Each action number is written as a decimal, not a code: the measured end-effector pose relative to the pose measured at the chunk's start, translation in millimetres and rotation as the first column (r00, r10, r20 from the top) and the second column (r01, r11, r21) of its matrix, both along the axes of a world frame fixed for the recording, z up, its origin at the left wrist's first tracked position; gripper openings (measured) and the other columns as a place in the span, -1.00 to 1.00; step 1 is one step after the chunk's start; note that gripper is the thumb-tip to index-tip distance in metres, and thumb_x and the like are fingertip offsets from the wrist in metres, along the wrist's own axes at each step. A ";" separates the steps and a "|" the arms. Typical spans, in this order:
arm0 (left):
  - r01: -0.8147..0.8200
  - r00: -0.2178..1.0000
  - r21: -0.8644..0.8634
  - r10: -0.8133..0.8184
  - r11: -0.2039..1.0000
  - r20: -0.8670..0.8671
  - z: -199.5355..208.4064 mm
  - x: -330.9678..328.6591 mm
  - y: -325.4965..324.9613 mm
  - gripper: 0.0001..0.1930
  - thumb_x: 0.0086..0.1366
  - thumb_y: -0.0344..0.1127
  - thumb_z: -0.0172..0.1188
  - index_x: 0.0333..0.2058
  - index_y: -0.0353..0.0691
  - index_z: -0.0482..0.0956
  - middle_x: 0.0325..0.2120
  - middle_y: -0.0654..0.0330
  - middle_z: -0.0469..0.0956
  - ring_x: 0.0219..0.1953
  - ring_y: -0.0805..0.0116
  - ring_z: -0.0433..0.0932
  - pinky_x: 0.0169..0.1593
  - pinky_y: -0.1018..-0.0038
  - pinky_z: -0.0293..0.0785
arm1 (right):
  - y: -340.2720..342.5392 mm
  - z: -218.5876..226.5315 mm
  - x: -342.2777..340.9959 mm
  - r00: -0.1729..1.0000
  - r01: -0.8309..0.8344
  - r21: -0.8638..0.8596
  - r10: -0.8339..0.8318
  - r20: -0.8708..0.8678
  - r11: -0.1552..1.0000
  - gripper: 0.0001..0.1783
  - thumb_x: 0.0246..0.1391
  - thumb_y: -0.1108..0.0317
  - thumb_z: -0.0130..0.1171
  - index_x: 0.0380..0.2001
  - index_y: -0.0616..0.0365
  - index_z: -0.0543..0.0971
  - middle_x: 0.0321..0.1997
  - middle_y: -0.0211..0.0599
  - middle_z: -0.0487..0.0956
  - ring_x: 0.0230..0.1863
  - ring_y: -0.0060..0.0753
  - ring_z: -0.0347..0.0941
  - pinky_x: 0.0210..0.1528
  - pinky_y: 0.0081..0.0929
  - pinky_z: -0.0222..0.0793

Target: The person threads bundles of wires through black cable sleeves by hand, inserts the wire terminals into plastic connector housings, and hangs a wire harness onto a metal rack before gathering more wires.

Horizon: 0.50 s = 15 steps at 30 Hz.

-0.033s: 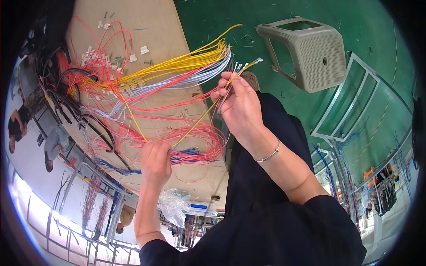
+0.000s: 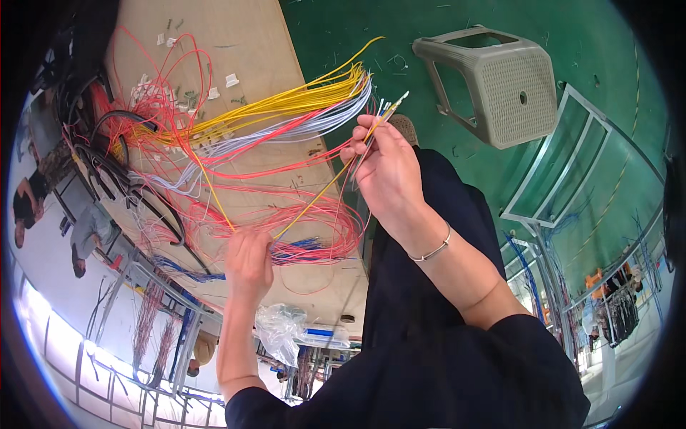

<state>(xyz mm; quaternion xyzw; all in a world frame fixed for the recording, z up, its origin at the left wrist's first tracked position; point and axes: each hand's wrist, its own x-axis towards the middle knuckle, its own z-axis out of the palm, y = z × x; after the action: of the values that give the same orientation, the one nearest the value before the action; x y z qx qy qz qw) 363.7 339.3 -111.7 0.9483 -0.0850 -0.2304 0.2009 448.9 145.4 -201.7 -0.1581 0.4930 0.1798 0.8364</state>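
2 pinches — left hand (image 2: 249, 259), right hand (image 2: 388, 168) farther forward.

No words, numbers, labels or signs can be read. Small dark marks (image 2: 296, 181) on the tan table (image 2: 264, 43), near its right edge, are too tiny to make out, as is any print on the pale wire tips (image 2: 386, 106) beyond that edge.

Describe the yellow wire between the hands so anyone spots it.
Over the pale table, find the left hand. The yellow wire slants up rightward from it to the right hand. Unlike the yellow bundle above, this single strand spans both hands.
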 end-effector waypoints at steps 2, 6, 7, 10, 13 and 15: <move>0.005 1.000 0.024 -0.005 1.000 -0.003 1.6 -6.9 8.7 -0.83 -0.13 -0.61 0.06 -0.46 -0.30 0.39 -0.46 0.07 0.40 -0.37 0.05 0.36 -0.24 0.30 0.29 | 2.2 -0.1 -4.8 1.000 0.011 -0.010 -0.011 0.028 1.000 -0.81 0.11 0.38 -0.22 -0.33 0.29 0.32 -0.54 -0.37 0.32 -0.57 -0.63 0.18 -0.45 -0.59 0.22; 0.005 0.998 0.053 -0.009 0.999 0.069 5.3 18.1 -17.7 -0.74 -0.11 -0.59 0.10 -0.35 -0.30 0.43 -0.34 0.10 0.39 -0.35 0.10 0.38 -0.22 0.37 0.31 | 2.0 4.0 -17.6 0.988 -0.025 -0.066 0.035 0.151 0.998 -0.80 0.12 0.33 -0.19 -0.35 0.26 0.34 -0.57 -0.41 0.31 -0.59 -0.67 0.14 -0.49 -0.70 0.16; -0.076 0.991 0.000 0.076 0.997 0.111 1.6 21.2 -27.1 -0.70 -0.10 -0.58 0.12 -0.29 -0.29 0.44 -0.31 0.12 0.39 -0.37 0.17 0.39 -0.24 0.42 0.31 | 3.9 6.9 -20.3 0.988 -0.026 -0.060 0.034 0.148 0.998 -0.80 0.12 0.33 -0.19 -0.35 0.26 0.34 -0.57 -0.41 0.31 -0.59 -0.67 0.14 -0.49 -0.70 0.16; -0.390 0.911 -0.315 0.413 0.865 0.007 -9.9 49.4 -73.6 -0.62 -0.07 -0.54 0.18 -0.19 -0.23 0.43 -0.29 0.16 0.38 -0.37 0.40 0.41 -0.32 0.56 0.33 | 3.7 16.7 -30.1 0.964 -0.153 -0.164 0.184 0.193 0.975 -0.78 0.13 0.31 -0.19 -0.35 0.25 0.36 -0.56 -0.44 0.33 -0.57 -0.70 0.16 -0.50 -0.76 0.14; -0.470 0.872 -0.425 0.481 0.774 -0.089 -23.3 59.7 -103.5 -0.68 -0.08 -0.50 0.18 -0.25 -0.31 0.45 -0.40 0.14 0.42 -0.43 0.31 0.41 -0.41 0.52 0.33 | 0.5 26.5 -51.7 0.898 -0.268 -0.278 0.344 0.274 0.922 -0.77 0.13 0.31 -0.20 -0.33 0.26 0.35 -0.51 -0.46 0.34 -0.54 -0.75 0.18 -0.50 -0.78 0.15; -0.441 0.894 -0.482 0.416 0.757 -0.165 -36.3 49.4 -106.6 -0.77 -0.04 -0.50 0.16 -0.32 -0.31 0.48 -0.45 0.15 0.42 -0.54 0.38 0.41 -0.49 0.57 0.32 | -5.6 30.0 -66.3 0.912 -0.261 -0.309 0.338 0.232 0.915 -0.77 0.14 0.31 -0.21 -0.32 0.26 0.35 -0.47 -0.46 0.35 -0.51 -0.76 0.19 -0.50 -0.79 0.14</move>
<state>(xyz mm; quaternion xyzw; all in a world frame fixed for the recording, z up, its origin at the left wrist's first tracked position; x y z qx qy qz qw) 413.1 232.7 -148.0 0.8496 0.0815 -0.1702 0.4925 382.6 139.8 -171.7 -0.3695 0.3588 0.2134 0.8302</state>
